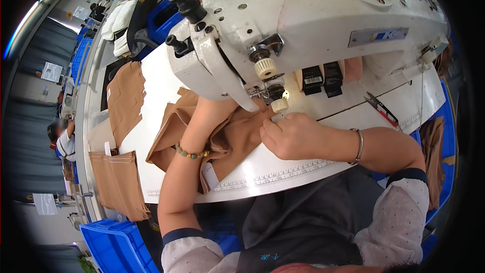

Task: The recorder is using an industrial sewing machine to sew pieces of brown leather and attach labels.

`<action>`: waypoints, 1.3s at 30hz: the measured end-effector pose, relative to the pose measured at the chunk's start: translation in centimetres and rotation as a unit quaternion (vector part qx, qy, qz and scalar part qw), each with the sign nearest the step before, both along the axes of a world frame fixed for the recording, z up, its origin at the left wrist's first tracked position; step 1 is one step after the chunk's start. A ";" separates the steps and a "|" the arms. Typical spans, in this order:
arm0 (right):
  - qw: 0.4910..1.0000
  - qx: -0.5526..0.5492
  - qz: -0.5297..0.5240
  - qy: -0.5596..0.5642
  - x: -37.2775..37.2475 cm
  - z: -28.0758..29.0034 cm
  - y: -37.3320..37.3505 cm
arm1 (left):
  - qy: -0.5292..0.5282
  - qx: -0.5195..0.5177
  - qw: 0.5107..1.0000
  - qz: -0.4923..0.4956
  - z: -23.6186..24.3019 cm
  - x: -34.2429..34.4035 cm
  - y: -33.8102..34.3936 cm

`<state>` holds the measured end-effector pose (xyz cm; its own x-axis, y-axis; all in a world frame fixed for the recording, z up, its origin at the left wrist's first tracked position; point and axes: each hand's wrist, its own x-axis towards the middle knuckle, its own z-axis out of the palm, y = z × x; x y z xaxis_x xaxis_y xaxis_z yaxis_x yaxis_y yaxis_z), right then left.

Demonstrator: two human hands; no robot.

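A white sewing machine stands over the work, its needle area partly hidden by the head. Brown cloth lies bunched and folded beneath it, with a small white tag on its near edge. My left hand rests on the cloth at the left of the presser area; its fingers disappear behind the machine head. Close to the needle on the right, my right hand is closed, thumb and fingers pinched at the cloth's edge. A small white bit shows by those fingertips, too small to name.
Thread snips lie right on the white table, near black labels. More brown pieces hang over the left edge. Blue crates stand at lower left and right. Another person works far left.
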<state>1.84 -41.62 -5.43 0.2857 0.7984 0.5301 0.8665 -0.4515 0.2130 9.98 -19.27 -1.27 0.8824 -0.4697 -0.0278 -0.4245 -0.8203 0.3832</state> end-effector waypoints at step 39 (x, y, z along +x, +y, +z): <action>0.997 -0.008 -0.039 0.064 -3.2 0.6 0.3 | -0.214 -0.008 0.974 -0.079 -1.0 -10.1 -2.7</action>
